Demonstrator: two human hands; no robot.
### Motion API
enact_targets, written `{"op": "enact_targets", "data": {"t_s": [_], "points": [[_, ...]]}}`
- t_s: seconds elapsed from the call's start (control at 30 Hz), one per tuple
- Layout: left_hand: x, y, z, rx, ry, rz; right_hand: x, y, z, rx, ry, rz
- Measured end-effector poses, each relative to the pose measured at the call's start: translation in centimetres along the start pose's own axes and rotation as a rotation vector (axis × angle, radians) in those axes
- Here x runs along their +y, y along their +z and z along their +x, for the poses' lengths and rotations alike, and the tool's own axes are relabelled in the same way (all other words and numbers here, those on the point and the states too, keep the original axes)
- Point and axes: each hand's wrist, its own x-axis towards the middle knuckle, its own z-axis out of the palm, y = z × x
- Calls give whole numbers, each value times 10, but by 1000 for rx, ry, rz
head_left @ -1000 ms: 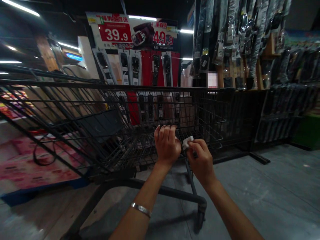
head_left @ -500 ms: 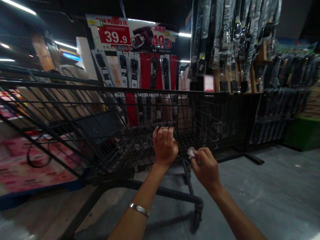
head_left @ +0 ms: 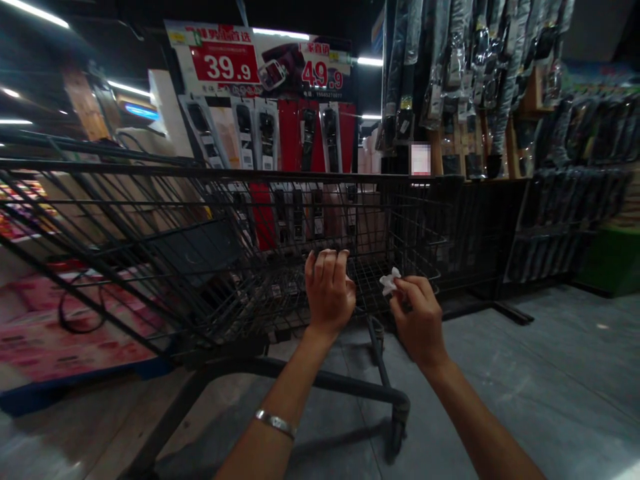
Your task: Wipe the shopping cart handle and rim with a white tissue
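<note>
White tissue [head_left: 389, 282] juts out because my right hand [head_left: 420, 319] pinches its edge. My left hand [head_left: 329, 293] curls, hold unclear from here.

The person keeps both arms stretched forward, apart from each other. The left forearm [head_left: 297, 383] rises from below and leans to the right, and the left wrist [head_left: 323, 337] is nearly straight. The left hand [head_left: 330, 293] points upward, with its back turned to the person; its fingers [head_left: 327, 267] are side by side and bent at the tips, and its thumb [head_left: 351, 291] lies at the right side. The right forearm [head_left: 480, 413] comes from the lower right and leans to the left. The right hand [head_left: 419, 320] stands a little lower than the left one, its thumb and index finger brought together in a pinch, the other fingers curled. The two hands do not touch.
</note>
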Motion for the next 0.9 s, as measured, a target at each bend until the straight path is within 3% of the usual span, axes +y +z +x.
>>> {"op": "enact_targets", "data": {"t_s": [0.23,0.53,0.67,0.77,0.9], "points": [[-1,-5,-11,-66,11,40,6,-15,-2,-28,-2,-49],[-6,-26,-10,-249,94,-7,9,-27,14,225,126,-102],[-4,-33,-7,-294,99,32,5,-27,12,90,144,-62],[-4,-39,-6,-320,94,59,-5,-24,7,-35,65,20],[-5,-42,-8,-305,104,109,-20,-18,6,-56,-71,72]]}}
